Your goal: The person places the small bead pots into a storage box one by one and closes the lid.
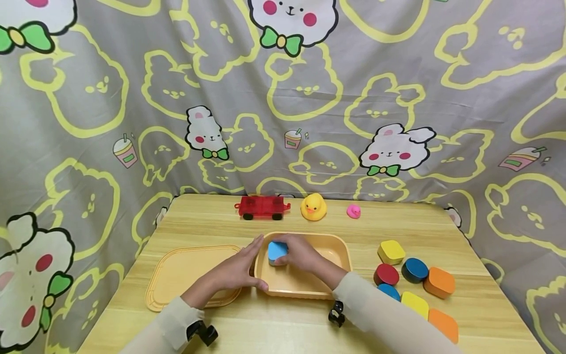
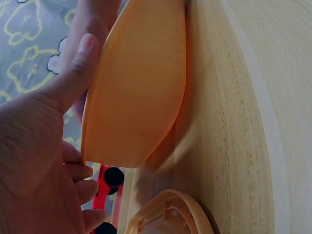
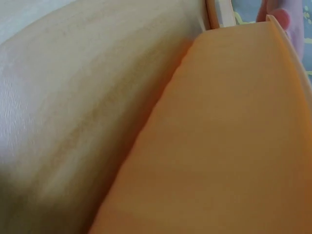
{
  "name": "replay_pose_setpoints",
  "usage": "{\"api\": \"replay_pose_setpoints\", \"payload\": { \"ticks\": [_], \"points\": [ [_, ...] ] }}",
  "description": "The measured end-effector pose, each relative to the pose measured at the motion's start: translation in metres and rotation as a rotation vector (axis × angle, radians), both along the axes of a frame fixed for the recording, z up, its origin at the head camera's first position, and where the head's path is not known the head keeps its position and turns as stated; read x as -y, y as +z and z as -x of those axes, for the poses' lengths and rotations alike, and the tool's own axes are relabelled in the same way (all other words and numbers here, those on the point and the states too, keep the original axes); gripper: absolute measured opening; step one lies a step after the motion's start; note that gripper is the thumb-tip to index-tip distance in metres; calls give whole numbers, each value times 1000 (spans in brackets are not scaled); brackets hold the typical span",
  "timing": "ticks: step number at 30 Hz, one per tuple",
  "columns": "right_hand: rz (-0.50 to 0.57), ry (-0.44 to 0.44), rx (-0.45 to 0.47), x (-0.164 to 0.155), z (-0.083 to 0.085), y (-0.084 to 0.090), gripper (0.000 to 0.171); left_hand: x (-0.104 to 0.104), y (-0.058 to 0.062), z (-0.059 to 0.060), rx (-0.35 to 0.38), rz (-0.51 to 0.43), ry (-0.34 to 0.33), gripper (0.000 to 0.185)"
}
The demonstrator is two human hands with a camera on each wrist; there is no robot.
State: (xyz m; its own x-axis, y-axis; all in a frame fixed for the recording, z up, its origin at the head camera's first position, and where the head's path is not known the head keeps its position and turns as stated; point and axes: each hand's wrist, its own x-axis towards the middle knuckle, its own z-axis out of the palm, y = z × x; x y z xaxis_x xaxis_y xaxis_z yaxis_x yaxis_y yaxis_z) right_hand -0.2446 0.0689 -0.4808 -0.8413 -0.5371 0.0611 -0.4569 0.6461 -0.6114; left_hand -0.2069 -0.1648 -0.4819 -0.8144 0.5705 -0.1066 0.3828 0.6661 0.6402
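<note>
My right hand (image 1: 302, 253) reaches over the light-orange plastic box (image 1: 305, 294) and pinches a light-blue block (image 1: 277, 252) inside its left end. Against the box's left end rests my left hand (image 1: 240, 270), its thumb near the front corner and its fingers toward the back. From the left wrist, the left thumb (image 2: 80, 66) lies along the rim and loosely bent fingers meet the end wall. The right wrist view is filled mostly by the box's outer wall (image 3: 204, 136); the right hand is hidden there.
A matching lid (image 1: 185, 275) lies left of the box. Behind stand a red toy wagon (image 1: 263, 207), a yellow duck (image 1: 313, 207) and a small pink duck (image 1: 353, 211). Several coloured blocks, including a red one (image 1: 386, 274) and an orange one (image 1: 439, 282), sit to the right.
</note>
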Motion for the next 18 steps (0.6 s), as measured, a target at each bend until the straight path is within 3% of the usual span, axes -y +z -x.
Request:
{"api": "replay_pose_setpoints", "payload": {
  "ticks": [18],
  "points": [
    [30,-82,-45,6,-7,-7,60,0,1,-1,-3,16,9,128]
  ]
}}
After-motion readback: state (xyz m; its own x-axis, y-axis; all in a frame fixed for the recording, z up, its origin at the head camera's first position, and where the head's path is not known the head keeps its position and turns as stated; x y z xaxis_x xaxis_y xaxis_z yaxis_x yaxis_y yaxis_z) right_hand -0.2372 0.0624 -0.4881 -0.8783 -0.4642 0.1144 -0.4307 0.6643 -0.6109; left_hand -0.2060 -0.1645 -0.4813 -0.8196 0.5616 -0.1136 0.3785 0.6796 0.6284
